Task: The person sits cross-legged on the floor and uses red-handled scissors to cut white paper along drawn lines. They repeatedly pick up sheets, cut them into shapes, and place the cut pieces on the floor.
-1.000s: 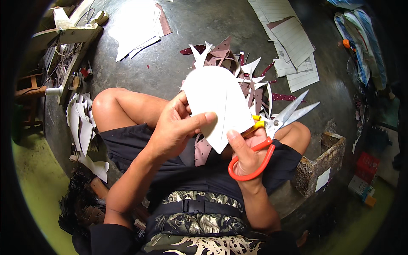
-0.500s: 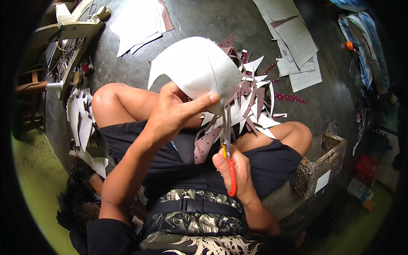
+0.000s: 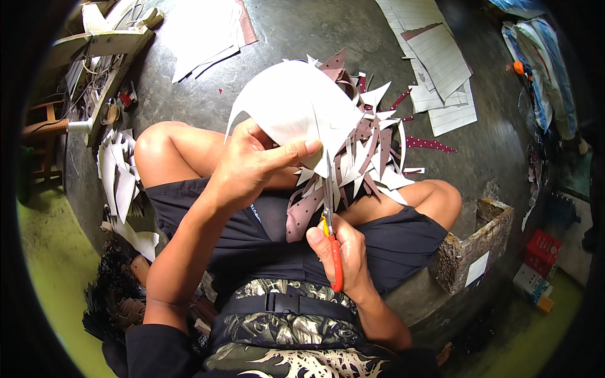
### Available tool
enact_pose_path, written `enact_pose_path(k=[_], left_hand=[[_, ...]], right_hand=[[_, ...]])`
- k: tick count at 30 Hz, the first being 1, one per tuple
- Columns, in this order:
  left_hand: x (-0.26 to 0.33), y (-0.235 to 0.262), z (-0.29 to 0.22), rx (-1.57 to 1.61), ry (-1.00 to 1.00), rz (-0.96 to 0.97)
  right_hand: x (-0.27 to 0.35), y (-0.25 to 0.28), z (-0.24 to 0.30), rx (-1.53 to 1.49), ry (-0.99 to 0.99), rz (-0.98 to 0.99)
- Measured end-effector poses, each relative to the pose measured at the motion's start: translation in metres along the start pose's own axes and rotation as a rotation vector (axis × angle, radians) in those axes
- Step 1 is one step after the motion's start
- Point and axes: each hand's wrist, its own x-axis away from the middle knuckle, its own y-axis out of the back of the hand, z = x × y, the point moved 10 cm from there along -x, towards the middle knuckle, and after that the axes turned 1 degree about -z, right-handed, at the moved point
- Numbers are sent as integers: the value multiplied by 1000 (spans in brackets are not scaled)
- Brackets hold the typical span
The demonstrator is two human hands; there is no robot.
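My left hand (image 3: 255, 160) pinches a curved white sheet (image 3: 287, 104) near its lower edge, thumb on top and fingers underneath. A dark line runs down the sheet's face. In my right hand (image 3: 348, 252) is a pair of scissors (image 3: 336, 255) with red and yellow handles. Their blades point away from me and meet the sheet's lower right edge, close to my left thumb. Whether the blades are fully closed is hard to make out. Beyond and below the sheet lies a heap of white, brown and dotted maroon offcuts (image 3: 378, 148), partly covered by it.
Flat white pieces (image 3: 205, 38) lie on the floor ahead, and lined sheets (image 3: 441, 69) farther right. Stacked white cut pieces (image 3: 118, 173) sit beside my left knee. A rough open box (image 3: 466, 264) stands by my right knee. A wooden frame (image 3: 120, 69) is at far left.
The sheet has tilted and shifted slightly, with its right corner a little lower. My right hand and the scissors have moved slightly left, the blades now on the sheet's edge.
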Motion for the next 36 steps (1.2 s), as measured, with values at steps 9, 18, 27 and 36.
enact_pose_path(k=[9, 18, 27, 36], left_hand=[[2, -4, 3, 37, 32, 28], [10, -10, 15, -15, 97, 57], [14, -23, 16, -34, 87, 103], [16, -13, 16, 253, 87, 23]], right_hand=[[9, 1, -13, 23, -171, 14], [-2, 2, 3, -25, -6, -10], [-2, 5, 5, -62, -28, -29], [6, 1, -7, 11, -92, -3]])
